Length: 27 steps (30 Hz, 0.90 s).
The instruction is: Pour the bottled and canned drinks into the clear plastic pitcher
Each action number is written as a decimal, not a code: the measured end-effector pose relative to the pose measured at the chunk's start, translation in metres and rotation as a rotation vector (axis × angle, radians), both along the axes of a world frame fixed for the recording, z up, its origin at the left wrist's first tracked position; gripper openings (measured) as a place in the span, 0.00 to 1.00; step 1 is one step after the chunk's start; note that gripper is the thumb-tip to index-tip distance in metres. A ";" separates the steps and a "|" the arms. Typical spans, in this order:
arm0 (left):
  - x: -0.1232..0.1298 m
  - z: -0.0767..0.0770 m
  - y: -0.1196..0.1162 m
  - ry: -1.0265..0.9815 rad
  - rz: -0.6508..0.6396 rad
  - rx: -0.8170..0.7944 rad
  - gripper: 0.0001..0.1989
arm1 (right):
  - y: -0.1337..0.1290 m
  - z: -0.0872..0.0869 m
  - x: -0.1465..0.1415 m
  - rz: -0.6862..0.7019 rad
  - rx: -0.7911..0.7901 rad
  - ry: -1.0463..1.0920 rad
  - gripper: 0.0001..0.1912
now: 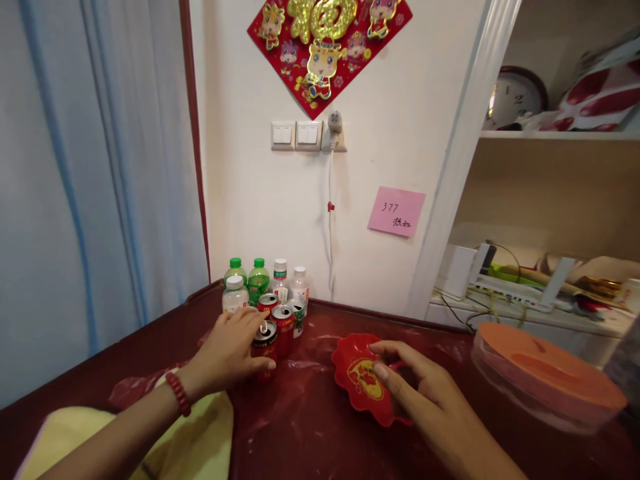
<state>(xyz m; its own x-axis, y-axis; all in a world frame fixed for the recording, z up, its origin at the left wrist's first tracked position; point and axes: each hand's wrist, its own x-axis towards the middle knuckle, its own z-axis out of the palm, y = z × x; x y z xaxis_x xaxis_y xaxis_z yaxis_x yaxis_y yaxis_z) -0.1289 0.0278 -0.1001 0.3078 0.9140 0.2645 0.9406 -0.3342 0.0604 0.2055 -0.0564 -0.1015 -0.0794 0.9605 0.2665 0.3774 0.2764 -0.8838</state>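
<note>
My left hand (233, 347), with a red bead bracelet (178, 393) on the wrist, curls around a red drink can with a black rim (265, 343). The thumb lies across the can's front and the fingers reach over its far side; the can stands upright and its top is opened. Right behind it are two more red cans (283, 330) and a green-and-white can (298, 317). On the right, my right hand (425, 393) hovers over a red scalloped tray (353, 387) with a gold print, thumb and forefinger apart and nothing between them. Its other fingers are mostly hidden.
Several plastic bottles, some with green caps (259, 263), stand behind the cans near the wall. A yellow cloth-like item (205, 433) lies at front left. A round orange-lidded container (550, 367) sits at the right. A white cord (330, 247) hangs down the wall.
</note>
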 end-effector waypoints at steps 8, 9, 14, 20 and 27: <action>-0.008 -0.032 0.004 -0.230 -0.109 0.068 0.32 | 0.000 -0.004 0.007 -0.032 0.025 -0.014 0.29; -0.011 -0.034 0.005 -0.269 -0.128 0.064 0.32 | -0.001 -0.004 0.009 -0.052 0.035 -0.004 0.29; -0.008 -0.024 -0.002 -0.391 -0.199 0.068 0.33 | -0.009 0.001 0.021 -0.114 0.058 0.001 0.27; 0.056 0.020 -0.015 -0.625 -0.298 -0.024 0.39 | -0.017 0.019 0.028 -0.096 0.090 0.050 0.26; 0.143 0.016 0.018 -0.712 -0.416 -0.118 0.39 | -0.009 0.003 0.032 -0.097 0.032 -0.476 0.08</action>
